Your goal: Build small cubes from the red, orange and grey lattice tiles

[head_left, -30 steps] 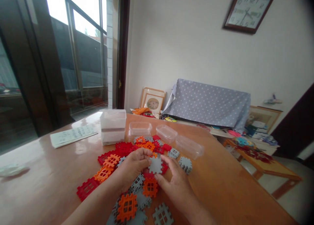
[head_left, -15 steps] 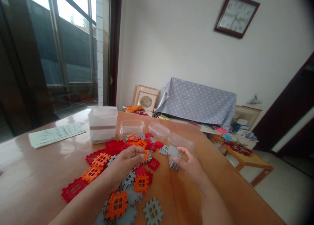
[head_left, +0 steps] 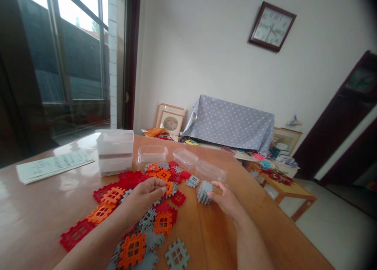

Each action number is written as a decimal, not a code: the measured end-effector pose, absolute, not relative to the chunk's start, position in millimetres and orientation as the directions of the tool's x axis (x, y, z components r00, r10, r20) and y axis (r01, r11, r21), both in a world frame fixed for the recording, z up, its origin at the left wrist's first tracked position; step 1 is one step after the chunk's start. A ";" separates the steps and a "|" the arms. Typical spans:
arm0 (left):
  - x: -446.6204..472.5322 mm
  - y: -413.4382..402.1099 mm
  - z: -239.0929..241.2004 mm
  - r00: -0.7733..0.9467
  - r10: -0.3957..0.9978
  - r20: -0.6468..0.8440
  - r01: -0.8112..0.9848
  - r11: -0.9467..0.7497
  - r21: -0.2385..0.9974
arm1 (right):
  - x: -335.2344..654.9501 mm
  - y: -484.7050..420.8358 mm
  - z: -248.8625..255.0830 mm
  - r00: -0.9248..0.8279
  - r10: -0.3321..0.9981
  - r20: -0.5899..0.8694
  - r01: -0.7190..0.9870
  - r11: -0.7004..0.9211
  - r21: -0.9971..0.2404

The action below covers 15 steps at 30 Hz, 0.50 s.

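A neat stack of grey plastic interlocking tiles (head_left: 204,193) stands on the wooden table. My right hand (head_left: 226,197) is at its right side, thumb and fingertips against the edges of the stack. Over the loose pile, my left hand (head_left: 144,193) is closed in a pinch; whatever its fingertips may hold is hidden. Just beyond those fingertips lies an orange window tile (head_left: 169,188). A red window tile (head_left: 178,198) is to their right. Past the stack lies a single grey window tile (head_left: 193,181), and another grey window tile (head_left: 177,255) lies near me.
Clear plastic lids or shallow trays (head_left: 185,157) lie behind the pile. Translucent boxes (head_left: 115,152) stand stacked at the left, beside papers (head_left: 54,166). Red, orange and grey tiles spread toward me under my left forearm. A low wooden stool (head_left: 282,187) is beyond the table's right edge.
The top grey tile, which was askew on the stack by my right hand, now sits level with the others. My left hand keeps its pinch. The whole view has shifted slightly.
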<state>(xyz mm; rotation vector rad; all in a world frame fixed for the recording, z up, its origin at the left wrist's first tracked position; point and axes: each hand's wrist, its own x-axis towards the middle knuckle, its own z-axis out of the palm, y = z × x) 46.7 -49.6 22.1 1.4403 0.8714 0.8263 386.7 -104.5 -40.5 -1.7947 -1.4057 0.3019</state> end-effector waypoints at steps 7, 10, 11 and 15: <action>45.3 -49.1 21.3 0.474 0.880 0.018 0.054 -0.050 0.997 | 384.1 -106.5 -40.5 0.321 0.913 0.252 0.709 -0.055 -0.703; 44.2 -48.1 21.4 0.470 0.882 0.018 0.057 -0.050 0.997 | 385.8 -107.9 -39.4 0.342 0.905 0.252 0.707 -0.071 -0.704; 43.8 -47.3 21.1 0.468 0.884 0.020 0.058 -0.053 0.997 | 386.3 -108.2 -38.3 0.352 0.900 0.257 0.706 -0.075 -0.704; 41.0 -41.6 18.1 0.457 0.888 0.055 0.089 -0.108 0.990 | 379.9 -109.0 -29.6 0.373 0.883 0.284 0.696 -0.064 -0.715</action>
